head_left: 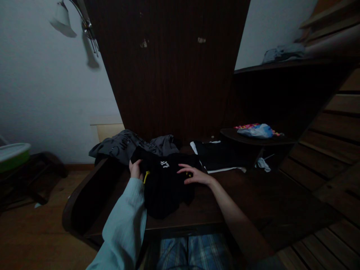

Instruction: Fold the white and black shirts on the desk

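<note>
A black garment (pixel 165 187) with small white lettering and yellow trim lies spread on the dark wooden desk (pixel 213 210) in front of me; its exact kind is hard to make out in the dim light. My left hand (pixel 136 169) is closed on its upper left edge, beside a yellow strip. Over the right part of the garment, my right hand (pixel 195 175) has its fingers apart, touching or just above the cloth. Behind the garment is a crumpled grey piece of clothing (pixel 126 144) with dark print. To the right lies a folded black cloth (pixel 222 155) with white edges.
A plastic bag (pixel 257 131) sits on a small shelf at the right, with a white scrap (pixel 263 165) beneath. Folded clothes (pixel 284 52) rest on the upper shelf. The desk's raised left side (pixel 81 195) curves forward. A green basin (pixel 14 159) stands at far left.
</note>
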Tool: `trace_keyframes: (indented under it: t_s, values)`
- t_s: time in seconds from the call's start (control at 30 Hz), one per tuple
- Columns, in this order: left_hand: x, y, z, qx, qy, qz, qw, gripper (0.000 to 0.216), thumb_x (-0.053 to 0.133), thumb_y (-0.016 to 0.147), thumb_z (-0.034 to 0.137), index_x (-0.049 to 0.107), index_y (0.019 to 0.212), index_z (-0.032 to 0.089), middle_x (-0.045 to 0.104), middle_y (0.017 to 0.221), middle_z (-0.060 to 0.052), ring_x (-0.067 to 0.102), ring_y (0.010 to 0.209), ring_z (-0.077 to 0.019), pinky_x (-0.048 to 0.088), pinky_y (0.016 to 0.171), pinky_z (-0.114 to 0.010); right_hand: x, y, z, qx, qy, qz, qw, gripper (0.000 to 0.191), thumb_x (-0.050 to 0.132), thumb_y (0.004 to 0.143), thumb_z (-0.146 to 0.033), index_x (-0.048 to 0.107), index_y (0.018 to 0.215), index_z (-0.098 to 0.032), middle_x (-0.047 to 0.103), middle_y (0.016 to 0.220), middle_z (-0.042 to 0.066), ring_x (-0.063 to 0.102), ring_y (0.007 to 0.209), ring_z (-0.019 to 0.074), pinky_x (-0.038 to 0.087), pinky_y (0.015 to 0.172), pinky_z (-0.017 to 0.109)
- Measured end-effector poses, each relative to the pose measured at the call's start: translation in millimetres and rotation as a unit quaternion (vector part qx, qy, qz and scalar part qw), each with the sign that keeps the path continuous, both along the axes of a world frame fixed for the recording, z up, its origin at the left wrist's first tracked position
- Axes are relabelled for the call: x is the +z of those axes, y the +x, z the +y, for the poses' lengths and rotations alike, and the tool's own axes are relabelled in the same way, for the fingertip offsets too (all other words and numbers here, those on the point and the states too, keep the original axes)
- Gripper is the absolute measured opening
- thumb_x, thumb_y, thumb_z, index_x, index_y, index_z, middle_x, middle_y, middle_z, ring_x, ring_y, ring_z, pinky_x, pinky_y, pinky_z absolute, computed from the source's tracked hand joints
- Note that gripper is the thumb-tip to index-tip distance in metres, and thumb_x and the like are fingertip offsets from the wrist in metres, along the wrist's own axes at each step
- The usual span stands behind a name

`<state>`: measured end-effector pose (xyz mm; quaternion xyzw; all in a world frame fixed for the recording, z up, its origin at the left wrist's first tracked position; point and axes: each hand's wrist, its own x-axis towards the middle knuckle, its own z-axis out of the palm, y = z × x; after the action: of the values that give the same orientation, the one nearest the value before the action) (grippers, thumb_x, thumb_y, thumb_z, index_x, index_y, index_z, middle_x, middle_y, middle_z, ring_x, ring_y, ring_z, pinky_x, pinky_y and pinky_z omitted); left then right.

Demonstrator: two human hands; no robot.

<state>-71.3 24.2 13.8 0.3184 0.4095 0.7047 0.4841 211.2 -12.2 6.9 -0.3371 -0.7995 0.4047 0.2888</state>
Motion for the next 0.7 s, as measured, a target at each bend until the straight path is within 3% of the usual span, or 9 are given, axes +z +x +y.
trace_keyframes:
  t_s: [0.07,0.13,0.27,0.3,0.43,0.57,0.63,0.7]
  values:
    - [2.6,3.9,-2.0,0.069,0.002,0.000,0.998,0.031,0.062,0.056,0.019,0.054,0.085,0.025,0.060,0.066,0.007,0.058,0.071,-0.0126,0.043,0.066,-0.023,-4.7,-4.0,-3.2,0.025,0.009,-0.082,0.996,0.056,0.074,0.050,-0.039,0.059,0.102,-0.028,0.026,0.139,0.006,0.027,0.125,0.0250,0.020,0.101,0.040]
    - [6.2,8.1,-4.9,0.079,-0.007,-0.006,0.997,0.032,0.061,0.054,0.016,0.055,0.084,0.025,0.061,0.066,0.007,0.058,0.069,-0.0123,0.043,0.065,-0.023,-9.2,-7.6,-4.6,0.020,0.034,-0.139,0.990,0.050,0.076,0.048,-0.035,0.061,0.095,-0.027,0.025,0.140,0.006,0.028,0.124,0.0270,0.018,0.100,0.044]
    - [14.2,10.7,-11.5,0.035,0.004,-0.005,0.999,0.026,0.061,0.053,0.019,0.055,0.077,0.026,0.060,0.064,0.007,0.060,0.065,-0.0109,0.044,0.064,-0.022,-14.2,-12.0,-1.9,-0.019,0.103,-0.135,0.985,0.008,0.064,0.063,-0.019,0.056,0.066,-0.018,0.047,0.124,0.008,0.044,0.112,0.0229,0.025,0.095,0.042]
    - [16.3,10.8,-13.3,0.023,0.013,0.000,1.000,0.024,0.062,0.054,0.021,0.056,0.077,0.025,0.061,0.065,0.007,0.060,0.067,-0.0114,0.045,0.064,-0.022,-14.1,-12.2,-0.4,-0.039,0.118,-0.119,0.985,0.008,0.058,0.065,-0.015,0.052,0.061,-0.018,0.054,0.115,0.008,0.049,0.106,0.0211,0.029,0.091,0.039]
    - [24.3,12.0,-19.9,-0.017,0.029,-0.025,0.999,0.022,0.064,0.059,0.029,0.058,0.079,0.025,0.065,0.075,0.003,0.062,0.077,-0.0155,0.047,0.068,-0.025,-8.2,-6.7,6.4,-0.199,0.161,-0.019,0.967,0.014,0.044,0.065,-0.011,0.039,0.056,-0.020,0.063,0.081,0.003,0.057,0.083,0.0172,0.039,0.073,0.028]
    - [28.0,10.6,-21.5,-0.010,-0.005,-0.073,0.997,0.017,0.065,0.061,0.031,0.059,0.075,0.024,0.066,0.075,0.001,0.062,0.078,-0.0170,0.048,0.069,-0.027,-1.3,8.7,12.4,-0.401,0.199,0.104,0.888,0.013,0.040,0.067,-0.016,0.032,0.058,-0.023,0.061,0.071,0.001,0.057,0.073,0.0166,0.039,0.069,0.027]
    - [27.7,7.6,-20.2,0.002,-0.018,-0.095,0.995,0.015,0.064,0.060,0.028,0.058,0.072,0.023,0.065,0.070,0.002,0.062,0.076,-0.0165,0.048,0.069,-0.026,-2.2,14.8,14.6,-0.446,0.210,0.113,0.863,0.013,0.039,0.066,-0.017,0.031,0.059,-0.023,0.060,0.072,0.002,0.056,0.072,0.0168,0.039,0.071,0.029]
    - [26.5,4.3,-18.4,0.011,-0.019,-0.110,0.994,0.013,0.062,0.059,0.025,0.057,0.071,0.022,0.064,0.067,0.003,0.062,0.076,-0.0160,0.048,0.070,-0.025,-6.3,16.8,15.9,-0.448,0.223,0.069,0.863,0.012,0.040,0.065,-0.015,0.033,0.060,-0.023,0.060,0.076,0.004,0.055,0.075,0.0183,0.039,0.073,0.032]
